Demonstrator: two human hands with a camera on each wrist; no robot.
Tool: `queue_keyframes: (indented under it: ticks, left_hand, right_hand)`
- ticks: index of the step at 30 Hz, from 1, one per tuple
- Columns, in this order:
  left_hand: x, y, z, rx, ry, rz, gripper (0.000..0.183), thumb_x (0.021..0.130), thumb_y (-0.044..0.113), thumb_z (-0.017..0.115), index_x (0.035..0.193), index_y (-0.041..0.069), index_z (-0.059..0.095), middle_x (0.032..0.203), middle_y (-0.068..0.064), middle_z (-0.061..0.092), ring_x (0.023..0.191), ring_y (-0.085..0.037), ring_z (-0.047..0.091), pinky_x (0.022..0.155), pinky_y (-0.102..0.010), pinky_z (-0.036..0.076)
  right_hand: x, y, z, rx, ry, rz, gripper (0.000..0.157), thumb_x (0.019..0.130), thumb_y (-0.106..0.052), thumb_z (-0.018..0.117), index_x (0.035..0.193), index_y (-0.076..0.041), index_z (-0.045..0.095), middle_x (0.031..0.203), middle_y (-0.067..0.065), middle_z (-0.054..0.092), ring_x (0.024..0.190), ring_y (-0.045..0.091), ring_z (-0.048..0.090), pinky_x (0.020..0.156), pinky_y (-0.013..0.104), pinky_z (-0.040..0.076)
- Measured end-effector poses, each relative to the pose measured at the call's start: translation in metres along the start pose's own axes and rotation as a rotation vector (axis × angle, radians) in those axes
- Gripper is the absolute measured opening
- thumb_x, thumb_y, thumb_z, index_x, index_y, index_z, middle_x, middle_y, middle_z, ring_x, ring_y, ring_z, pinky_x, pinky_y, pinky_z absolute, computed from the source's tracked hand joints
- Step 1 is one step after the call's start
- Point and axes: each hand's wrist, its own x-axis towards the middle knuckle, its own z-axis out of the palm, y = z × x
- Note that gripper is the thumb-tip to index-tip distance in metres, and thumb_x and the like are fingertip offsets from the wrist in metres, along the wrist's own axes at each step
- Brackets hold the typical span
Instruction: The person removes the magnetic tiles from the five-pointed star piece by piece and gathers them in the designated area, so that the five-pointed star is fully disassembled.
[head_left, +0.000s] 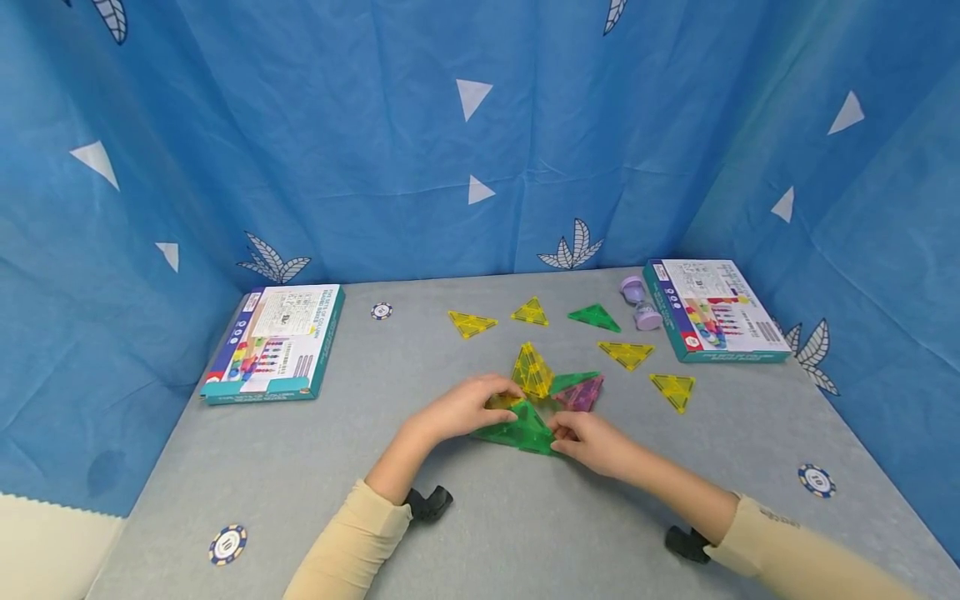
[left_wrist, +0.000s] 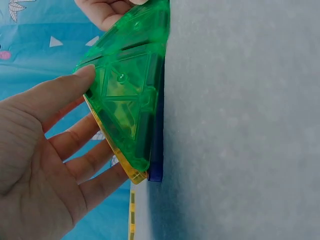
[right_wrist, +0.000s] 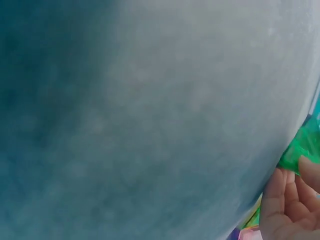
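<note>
My left hand (head_left: 468, 407) pinches a green triangular magnetic tile (left_wrist: 122, 100), thumb on its face and fingers behind. A yellow tile (left_wrist: 117, 152) shows along its back edge, and a dark blue edge (left_wrist: 156, 155) lies beneath it at the table. At the other end of the green tiles (head_left: 528, 429), my right hand (head_left: 596, 442) pinches a corner between thumb and fingers; the right wrist view has this hand (right_wrist: 292, 210) at its lower right edge. Just behind stand a yellow tile pyramid (head_left: 532, 371) and a pink-purple tile (head_left: 581, 393) leaning beside another green tile (head_left: 573, 382).
Loose yellow tiles (head_left: 472, 323) and a flat green triangle (head_left: 595, 317) lie farther back. A purple sand timer (head_left: 641, 304) lies near the right toy box (head_left: 720, 308); another box (head_left: 273, 343) is at left. Printed chip-like discs (head_left: 228, 544) mark the grey table.
</note>
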Motion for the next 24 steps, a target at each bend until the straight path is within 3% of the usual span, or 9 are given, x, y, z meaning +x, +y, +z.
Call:
queue_keyframes:
  ticks: [4,7,12,15,18,21,24]
  left_hand:
    - [0.0,0.001,0.001,-0.012,-0.005,-0.012,0.03,0.09,0.025,0.063,0.119,0.016,0.06,0.115,0.004,0.058,0.105,-0.011,0.053,0.089,-0.03,0.045]
    - [-0.001,0.001,0.001,-0.017,-0.009,-0.018,0.031,0.09,0.026,0.063,0.119,0.016,0.06,0.116,0.004,0.058,0.106,-0.011,0.053,0.089,-0.03,0.045]
    - [-0.001,0.002,0.0,-0.021,-0.026,-0.037,0.033,0.09,0.029,0.062,0.12,0.016,0.06,0.118,0.003,0.057,0.108,-0.012,0.053,0.09,-0.032,0.045]
    - [-0.001,0.002,-0.003,-0.02,-0.029,-0.046,0.033,0.09,0.028,0.063,0.12,0.016,0.06,0.118,0.002,0.057,0.108,-0.012,0.053,0.09,-0.031,0.045]
    - [-0.001,0.002,-0.003,-0.018,-0.027,-0.049,0.033,0.09,0.028,0.063,0.121,0.016,0.06,0.117,0.003,0.057,0.106,-0.012,0.053,0.089,-0.03,0.045]
    - [-0.002,0.002,-0.002,-0.01,-0.029,-0.051,0.033,0.09,0.029,0.062,0.121,0.017,0.06,0.116,0.005,0.057,0.105,-0.011,0.053,0.088,-0.029,0.045]
    - [-0.001,0.003,0.0,-0.009,-0.031,-0.042,0.032,0.09,0.029,0.062,0.12,0.018,0.06,0.115,0.005,0.057,0.105,-0.011,0.053,0.089,-0.029,0.045]
  right_hand:
    - [-0.007,0.001,-0.01,0.006,-0.044,-0.032,0.013,0.089,-0.005,0.06,0.101,-0.002,0.063,0.083,-0.003,0.059,0.073,0.007,0.053,0.063,0.025,0.047]
    - [-0.014,-0.002,-0.028,0.023,-0.051,-0.068,0.014,0.091,-0.007,0.058,0.104,-0.002,0.063,0.089,-0.002,0.061,0.079,0.009,0.055,0.068,0.026,0.049]
    - [-0.012,-0.012,-0.082,0.028,0.069,-0.028,0.02,0.095,-0.012,0.055,0.111,-0.003,0.063,0.095,0.004,0.062,0.084,0.018,0.056,0.07,0.029,0.05]
    - [0.007,-0.008,-0.113,-0.029,0.162,0.025,0.025,0.097,-0.014,0.051,0.116,0.0,0.061,0.101,0.011,0.063,0.087,0.024,0.055,0.073,0.035,0.049]
    - [0.035,0.005,-0.129,-0.102,0.17,0.074,0.028,0.099,-0.012,0.045,0.119,0.004,0.058,0.112,0.02,0.06,0.095,0.029,0.055,0.081,0.043,0.048]
    - [0.065,0.02,-0.128,-0.141,0.074,0.124,0.031,0.1,-0.009,0.041,0.121,0.008,0.055,0.12,0.026,0.055,0.099,0.03,0.053,0.086,0.045,0.045]
    - [0.087,0.033,-0.12,-0.135,-0.039,0.177,0.032,0.1,-0.008,0.04,0.123,0.009,0.054,0.122,0.026,0.054,0.096,0.027,0.054,0.082,0.04,0.047]
